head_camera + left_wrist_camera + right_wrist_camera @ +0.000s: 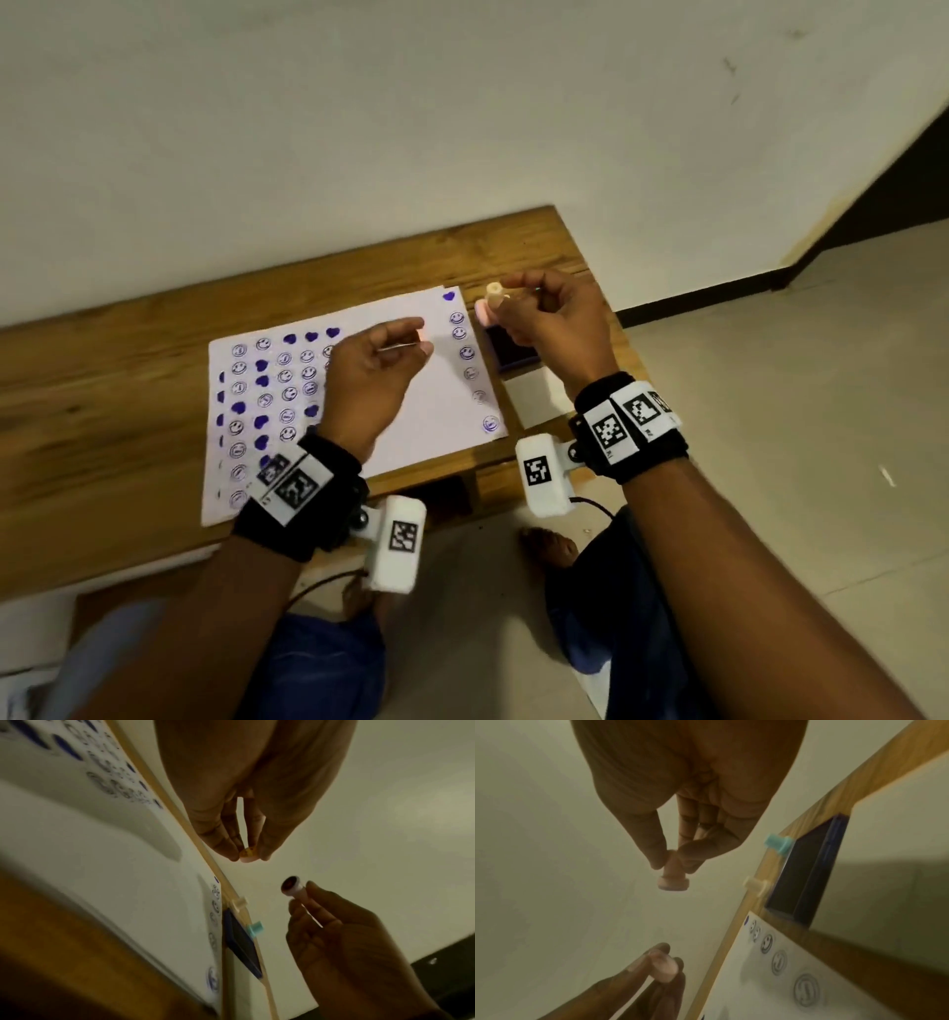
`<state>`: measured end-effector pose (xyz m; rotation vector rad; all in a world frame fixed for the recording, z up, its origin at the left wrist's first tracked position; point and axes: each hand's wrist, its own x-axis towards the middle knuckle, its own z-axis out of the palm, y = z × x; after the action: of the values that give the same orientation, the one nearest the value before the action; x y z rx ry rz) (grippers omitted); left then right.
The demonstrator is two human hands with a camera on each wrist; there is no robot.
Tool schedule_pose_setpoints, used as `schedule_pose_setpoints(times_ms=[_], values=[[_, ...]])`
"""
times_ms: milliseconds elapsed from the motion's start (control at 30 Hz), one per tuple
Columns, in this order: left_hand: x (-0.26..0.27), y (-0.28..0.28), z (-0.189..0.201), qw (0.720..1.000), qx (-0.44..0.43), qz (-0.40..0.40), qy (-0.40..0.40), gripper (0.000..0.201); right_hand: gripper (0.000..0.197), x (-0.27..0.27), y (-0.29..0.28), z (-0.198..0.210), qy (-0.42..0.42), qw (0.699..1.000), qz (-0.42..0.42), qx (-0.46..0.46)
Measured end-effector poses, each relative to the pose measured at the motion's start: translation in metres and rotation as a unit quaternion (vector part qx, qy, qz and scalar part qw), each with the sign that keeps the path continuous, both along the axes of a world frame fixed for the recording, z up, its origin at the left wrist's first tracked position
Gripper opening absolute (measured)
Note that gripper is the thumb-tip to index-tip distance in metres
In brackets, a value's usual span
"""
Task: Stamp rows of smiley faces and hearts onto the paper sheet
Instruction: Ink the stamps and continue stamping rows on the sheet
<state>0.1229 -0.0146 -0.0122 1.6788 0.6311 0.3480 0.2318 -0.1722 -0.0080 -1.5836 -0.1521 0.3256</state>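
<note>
Hiding stamped rows, left hand, blurred

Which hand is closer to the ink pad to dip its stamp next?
The right hand. Its pink stamp hovers just beside the ink pad, while the left hand holds its stamp over the paper.

Grainy varnished wooden table, matt white paper sheet, smooth plastic stamps.

The left hand is covering some stamped faces in the middle of the paper sheet. The right hand is hiding part of the ink pad beside the sheet. Faces near the sheet's edge are looking blurry.
</note>
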Motion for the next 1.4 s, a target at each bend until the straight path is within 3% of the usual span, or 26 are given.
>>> schedule_pose_setpoints(times_ms=[167, 467, 767, 1400], values=[[-0.026, -0.009, -0.013, 0.993, -0.098, 0.051, -0.035, 0.031, 0.019, -0.024, 0.019, -0.001, -0.023, 0.998, 0.061, -0.001], [-0.028, 0.003, -0.011, 0.988, -0.131, 0.049, -0.069, 0.035, 0.012, -0.031, 0.034, -0.01, -0.051, 0.996, 0.069, -0.015], [-0.027, 0.003, -0.012, 0.988, -0.13, 0.021, -0.082, 0.043, 0.002, -0.034, 0.035, -0.012, -0.055, 0.995, 0.079, -0.011], [-0.025, 0.007, -0.023, 0.99, -0.091, 0.005, -0.107, 0.038, 0.005, -0.031, 0.035, -0.02, -0.033, 0.99, 0.134, 0.009]])
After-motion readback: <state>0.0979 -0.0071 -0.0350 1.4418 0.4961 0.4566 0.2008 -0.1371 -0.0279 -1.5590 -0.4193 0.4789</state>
